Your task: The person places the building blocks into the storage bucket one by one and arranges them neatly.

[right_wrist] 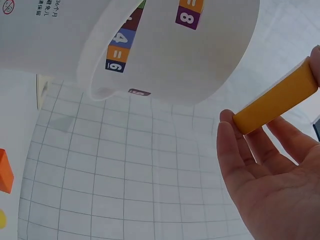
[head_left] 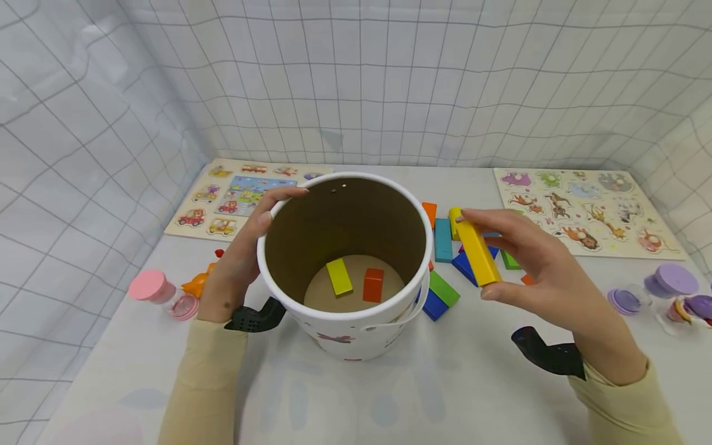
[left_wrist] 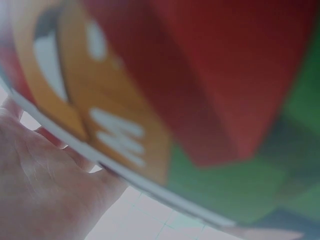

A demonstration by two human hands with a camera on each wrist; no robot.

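Note:
A white bucket [head_left: 346,337] stands tilted toward me, a yellow block [head_left: 339,277] and a red block [head_left: 373,285] lying on its floor. My left hand [head_left: 238,262] holds the left side of its rim, the index finger reaching over the edge. In the left wrist view, the printed outer wall [left_wrist: 210,90] fills most of the picture. To the right of the bucket, my right hand [head_left: 547,278] pinches a long yellow block [head_left: 477,253] by its ends between thumb and fingers. The right wrist view shows this block above the palm.
Blue, green, teal and orange blocks [head_left: 443,240] lie right of the bucket, partly behind my right hand. Picture boards [head_left: 592,213] lie at the back on both sides. A pink-capped toy [head_left: 152,286] is at left, purple-lidded toys [head_left: 671,279] at right. Gridded walls enclose the table.

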